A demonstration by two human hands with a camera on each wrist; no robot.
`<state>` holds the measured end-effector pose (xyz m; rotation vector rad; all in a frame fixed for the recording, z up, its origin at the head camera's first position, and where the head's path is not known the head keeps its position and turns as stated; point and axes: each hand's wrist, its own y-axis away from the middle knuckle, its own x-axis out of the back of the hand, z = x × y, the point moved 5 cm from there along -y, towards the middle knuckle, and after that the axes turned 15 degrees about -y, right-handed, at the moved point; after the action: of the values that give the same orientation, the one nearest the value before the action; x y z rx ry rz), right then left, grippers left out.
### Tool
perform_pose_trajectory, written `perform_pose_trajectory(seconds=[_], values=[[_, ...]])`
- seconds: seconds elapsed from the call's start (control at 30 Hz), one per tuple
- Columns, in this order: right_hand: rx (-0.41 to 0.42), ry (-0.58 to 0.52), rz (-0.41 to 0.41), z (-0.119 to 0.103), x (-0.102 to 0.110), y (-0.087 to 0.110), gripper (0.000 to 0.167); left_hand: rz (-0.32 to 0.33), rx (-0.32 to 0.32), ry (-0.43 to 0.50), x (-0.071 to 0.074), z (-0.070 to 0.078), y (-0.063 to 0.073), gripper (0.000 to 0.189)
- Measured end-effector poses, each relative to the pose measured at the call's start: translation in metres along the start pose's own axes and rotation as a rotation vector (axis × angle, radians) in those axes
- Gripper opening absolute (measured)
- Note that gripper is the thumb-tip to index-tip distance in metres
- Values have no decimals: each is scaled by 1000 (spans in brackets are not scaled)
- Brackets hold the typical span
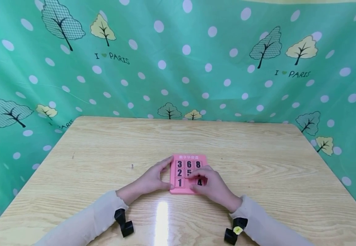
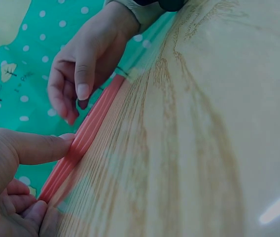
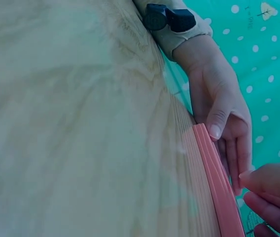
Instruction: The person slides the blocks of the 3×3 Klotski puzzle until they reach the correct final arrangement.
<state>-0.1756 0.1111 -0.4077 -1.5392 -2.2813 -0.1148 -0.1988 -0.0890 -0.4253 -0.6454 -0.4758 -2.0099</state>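
A pink sliding number puzzle (image 1: 188, 191) lies flat on the table, black digits on its square tiles. The top row reads 3, 6, 8; below are 2 and 5, with 1 (image 1: 179, 183) and 4 at the bottom and a gap between those two. My left hand (image 1: 151, 177) holds the puzzle's left edge, thumb at the lower corner and fingers higher up. Over the right side hovers my right hand (image 1: 213, 184), its index fingertip by the 5 and thumb near the 4; it covers the middle-right tile. Both wrist views show the puzzle's pink side (image 2: 88, 133) edge-on.
The wooden table (image 1: 104, 143) spreads around the puzzle, with a bright light reflection (image 1: 161, 222) in front. Behind it hangs a green dotted curtain (image 1: 178, 68) with tree prints. Black wrist cameras (image 1: 124, 223) are strapped to both sleeves.
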Motion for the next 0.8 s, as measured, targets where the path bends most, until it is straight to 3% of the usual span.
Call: perform_pose_trajectory(seconds=[0.5,0.8], values=[[-40,3,57,9,29,14,25,3,-28,3,1,2,-1,99],[-52,17,66,16,35,18,25,4,-19,2,0,0,-1,98]])
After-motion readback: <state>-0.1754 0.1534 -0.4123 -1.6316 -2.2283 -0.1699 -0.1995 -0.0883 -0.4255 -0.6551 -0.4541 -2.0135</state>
